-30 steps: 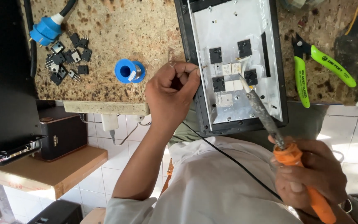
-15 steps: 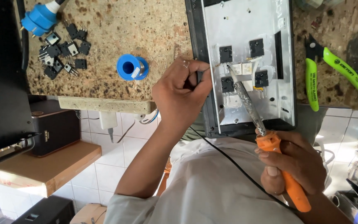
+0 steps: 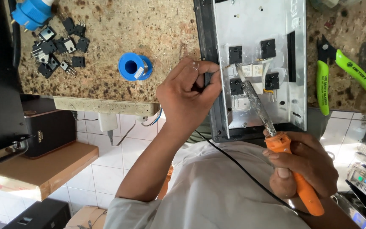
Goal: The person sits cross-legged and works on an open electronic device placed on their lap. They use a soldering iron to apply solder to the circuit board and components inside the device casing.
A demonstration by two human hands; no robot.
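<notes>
The right hand (image 3: pixel 306 163) grips the orange soldering iron (image 3: pixel 276 140) so its tip reaches the black components on the metal chassis (image 3: pixel 259 63), while the left hand (image 3: pixel 187 95) pinches thin solder wire just beside them, closer in than before.

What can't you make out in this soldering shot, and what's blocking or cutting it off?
- Head view: whatever the left hand pinches; its curled fingers hide it.
- Head view: whether the soldering iron tip touches the black component; too small to tell.
- Head view: the blue plug, cut off by the top edge.
- Head view: the metal panel, top cut off.
- Head view: iron's handle end, partly wrapped by the right hand.
</notes>
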